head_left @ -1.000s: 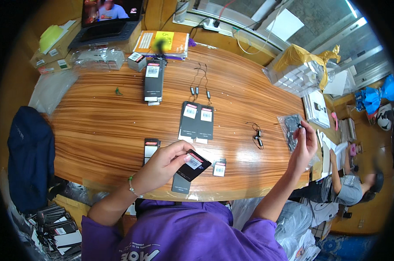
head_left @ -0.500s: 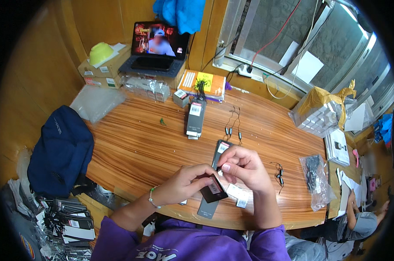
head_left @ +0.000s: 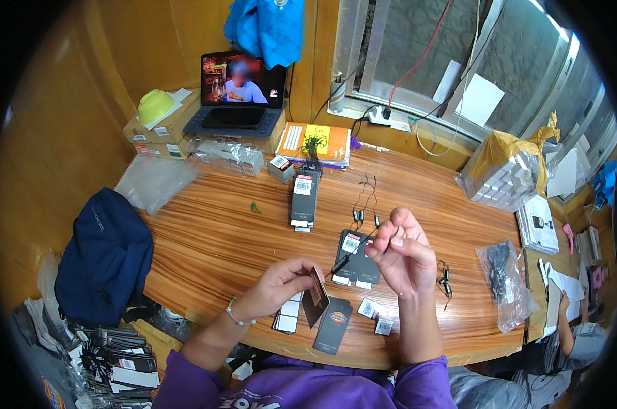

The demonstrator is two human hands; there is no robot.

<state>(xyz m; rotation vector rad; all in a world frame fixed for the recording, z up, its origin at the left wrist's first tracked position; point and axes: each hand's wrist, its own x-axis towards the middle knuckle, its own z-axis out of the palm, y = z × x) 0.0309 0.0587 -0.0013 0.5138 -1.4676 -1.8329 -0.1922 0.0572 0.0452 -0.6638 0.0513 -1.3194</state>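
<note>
Black card tag first: it's up off the table near the front edge, tilted so it's almost side-on, pinched between the thumb and fingers of the person's left hand. Right hand is up higher and over to the right, thumb and fingertips closed on a thin black cord with a little black barrel on it. That cord slants down toward the top of the tag, though whether it's threaded through is too small to tell.

Just below, a dark grey tag lies flat with an oval logo, and some white-faced cards sit under the left wrist. Past the hands there's a pair of grey tags side by side, with loose cords beyond them. Two small white labels are near the right forearm, more cords to its right, then a clear bag of black stuff. Further back: a tall tag stack, an orange notebook and a lit-up screen.
</note>
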